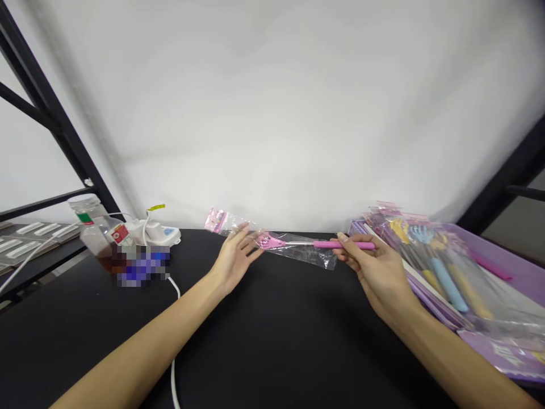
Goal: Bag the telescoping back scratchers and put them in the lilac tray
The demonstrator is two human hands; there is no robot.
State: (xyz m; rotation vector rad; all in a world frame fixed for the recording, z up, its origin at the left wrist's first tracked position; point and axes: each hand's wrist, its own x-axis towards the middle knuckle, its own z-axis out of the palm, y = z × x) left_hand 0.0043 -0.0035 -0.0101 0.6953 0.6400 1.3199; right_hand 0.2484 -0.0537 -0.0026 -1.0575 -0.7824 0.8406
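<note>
A pink back scratcher (293, 243) with a small hand-shaped head and a metal rod lies level above the black table. Its head end is in a clear plastic bag (320, 259) with a pink printed top (215, 220). The handle sticks out past the bag's right end. My left hand (237, 255) holds the bag near the scratcher's head, thumb on one side and fingers on the other. Closed round the pink handle is my right hand (377, 270), its fingertips partly hidden behind the handle.
On the right, a purple box (506, 261) holds several bagged back scratchers (445, 278) in yellow and blue. A bottle of dark liquid (96, 227) stands at left, beside a white power strip (170, 236). A white cable (174, 369) crosses the black table (272, 346).
</note>
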